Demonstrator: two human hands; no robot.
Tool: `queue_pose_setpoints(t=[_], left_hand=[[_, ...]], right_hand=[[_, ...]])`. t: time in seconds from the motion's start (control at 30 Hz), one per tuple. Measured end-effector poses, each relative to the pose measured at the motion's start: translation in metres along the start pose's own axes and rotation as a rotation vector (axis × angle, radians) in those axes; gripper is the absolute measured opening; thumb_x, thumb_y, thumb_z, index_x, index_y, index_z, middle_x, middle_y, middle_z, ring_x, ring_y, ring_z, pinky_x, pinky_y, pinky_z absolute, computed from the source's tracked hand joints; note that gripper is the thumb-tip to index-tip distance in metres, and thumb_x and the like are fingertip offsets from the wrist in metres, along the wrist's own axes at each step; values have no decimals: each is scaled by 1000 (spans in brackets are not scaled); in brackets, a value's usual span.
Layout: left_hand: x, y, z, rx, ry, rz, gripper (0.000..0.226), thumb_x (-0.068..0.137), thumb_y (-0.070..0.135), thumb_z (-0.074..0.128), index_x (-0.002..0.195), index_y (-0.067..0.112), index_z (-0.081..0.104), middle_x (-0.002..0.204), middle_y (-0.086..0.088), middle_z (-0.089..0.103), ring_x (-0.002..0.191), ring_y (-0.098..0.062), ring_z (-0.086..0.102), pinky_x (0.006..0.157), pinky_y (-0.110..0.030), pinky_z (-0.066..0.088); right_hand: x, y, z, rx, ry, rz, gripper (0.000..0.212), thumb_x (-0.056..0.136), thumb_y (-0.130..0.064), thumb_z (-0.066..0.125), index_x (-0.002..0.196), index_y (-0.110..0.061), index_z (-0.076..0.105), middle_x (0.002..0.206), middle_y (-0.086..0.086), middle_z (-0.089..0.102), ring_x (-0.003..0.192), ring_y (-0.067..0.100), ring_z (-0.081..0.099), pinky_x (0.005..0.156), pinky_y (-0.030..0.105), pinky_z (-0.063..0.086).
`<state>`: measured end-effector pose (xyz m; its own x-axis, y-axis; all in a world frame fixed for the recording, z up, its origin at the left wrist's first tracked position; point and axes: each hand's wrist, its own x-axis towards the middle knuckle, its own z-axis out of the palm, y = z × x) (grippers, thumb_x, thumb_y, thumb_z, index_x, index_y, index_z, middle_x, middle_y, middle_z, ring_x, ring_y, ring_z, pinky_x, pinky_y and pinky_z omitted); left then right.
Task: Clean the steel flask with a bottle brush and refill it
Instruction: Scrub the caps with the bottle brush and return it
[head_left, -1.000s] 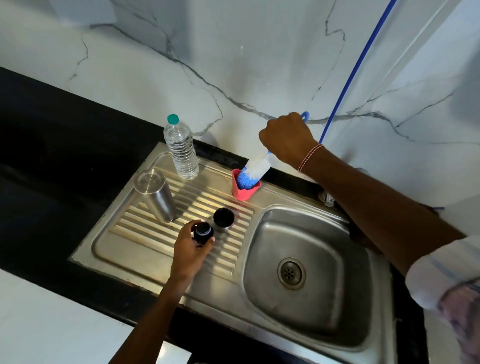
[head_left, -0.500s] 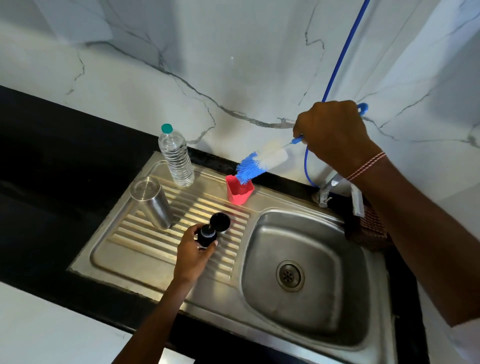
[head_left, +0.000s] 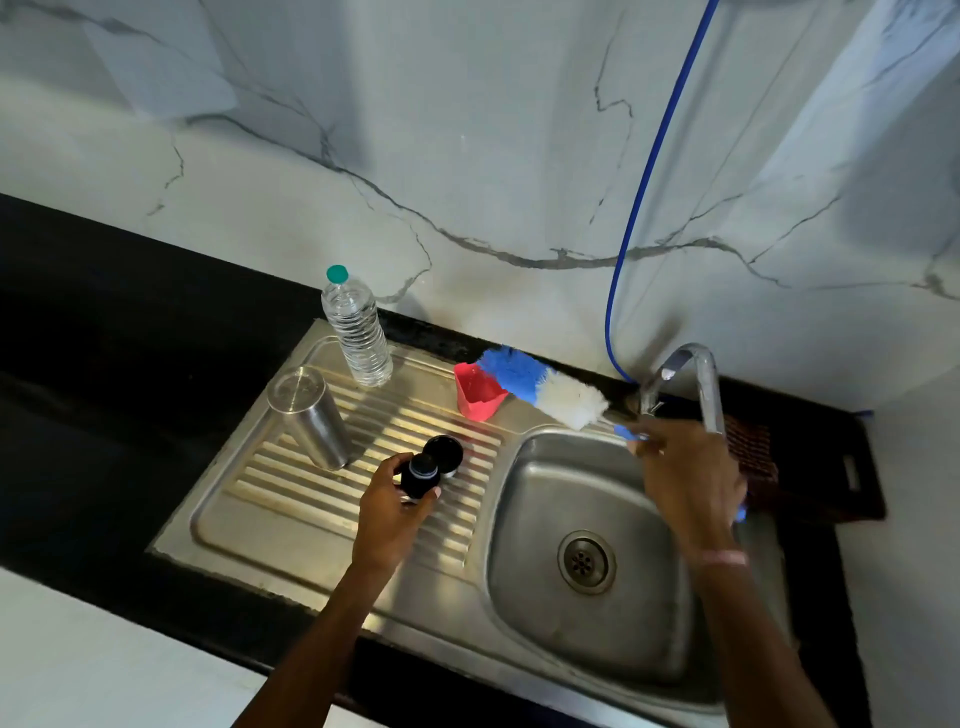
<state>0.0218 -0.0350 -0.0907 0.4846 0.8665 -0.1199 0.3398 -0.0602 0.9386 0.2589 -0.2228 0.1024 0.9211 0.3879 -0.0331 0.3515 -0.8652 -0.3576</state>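
My left hand grips a small dark flask that stands upright on the ribbed drainboard, its mouth uncovered. A round black cap lies right behind the flask, touching it. Over the back of the sink bowl, my right hand holds the blue handle of a bottle brush. The brush's blue and white bristles point up and left, their tip just over a pink cup at the drainboard's back edge.
An upturned steel tumbler and a capped plastic water bottle stand at the back left of the drainboard. A steel tap curves over the bowl behind my right hand, beside a blue hose and a brown basket.
My right hand lifted the brush out of the pink cup, then swung down and right over the sink bowl. My left hand has stayed on the flask.
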Motion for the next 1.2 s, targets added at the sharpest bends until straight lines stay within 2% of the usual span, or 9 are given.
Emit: queue_pose_setpoints(t=[0.13,0.23,0.33,0.5,0.6,0.7,0.77,0.87,1.2], left_hand=[[0,6,0,-13,-14,5,56,83,21,86,131,18,58,116,1,69,97,-5,69,75,-12,54],[1,12,5,-17,-16,1,54,86,45,80,131,23,62,112,7,72,92,-3,71,77,-20,57],[2,20,18,-118,-78,0,61,82,64,68,131,28,65,112,10,75,94,-12,74,82,-33,61],[7,40,60,-361,-235,-83,51,84,46,78,127,20,70,115,1,76,106,-14,71,93,-31,56],[10,56,91,-434,-303,-168,26,100,28,66,124,19,69,100,4,75,89,-14,69,77,-28,55],[8,73,118,-466,-334,-218,35,98,35,62,124,11,66,92,4,73,76,-11,65,65,-22,50],[6,82,132,-468,-361,-219,27,100,37,60,110,14,69,85,3,70,71,-11,60,62,-21,48],[1,88,148,-465,-409,-197,21,105,33,54,105,19,70,83,2,67,67,-11,57,63,-23,48],[-25,84,187,-331,-529,-133,23,110,22,46,118,20,68,92,3,70,80,-14,57,78,-33,48]], right_hand=[[-46,66,41,412,-157,182,26,84,-29,81,102,-47,78,101,-3,79,98,27,72,85,38,54],[-76,107,55,763,-252,358,34,65,-29,89,97,-37,82,75,-4,70,58,17,54,53,25,45],[-92,138,68,912,-281,437,18,84,-14,80,102,-16,81,70,6,67,55,14,38,45,19,30],[-112,165,66,869,-328,441,13,97,-13,67,101,-13,80,61,4,53,45,7,34,38,15,23],[-124,176,66,836,-344,373,16,98,-24,66,103,-19,80,55,-1,48,40,6,30,38,15,23],[-136,183,60,772,-286,277,17,89,-52,69,90,-41,81,55,-7,55,45,3,41,43,17,34],[-143,194,54,679,-231,230,16,93,-41,69,82,-46,80,56,-12,59,51,-3,47,52,13,38],[-152,210,46,561,-159,233,19,93,-46,62,83,-47,78,49,-6,49,48,5,42,53,20,38],[-153,202,61,464,-112,256,17,90,-64,57,87,-56,71,70,-10,69,63,8,63,65,31,53]])
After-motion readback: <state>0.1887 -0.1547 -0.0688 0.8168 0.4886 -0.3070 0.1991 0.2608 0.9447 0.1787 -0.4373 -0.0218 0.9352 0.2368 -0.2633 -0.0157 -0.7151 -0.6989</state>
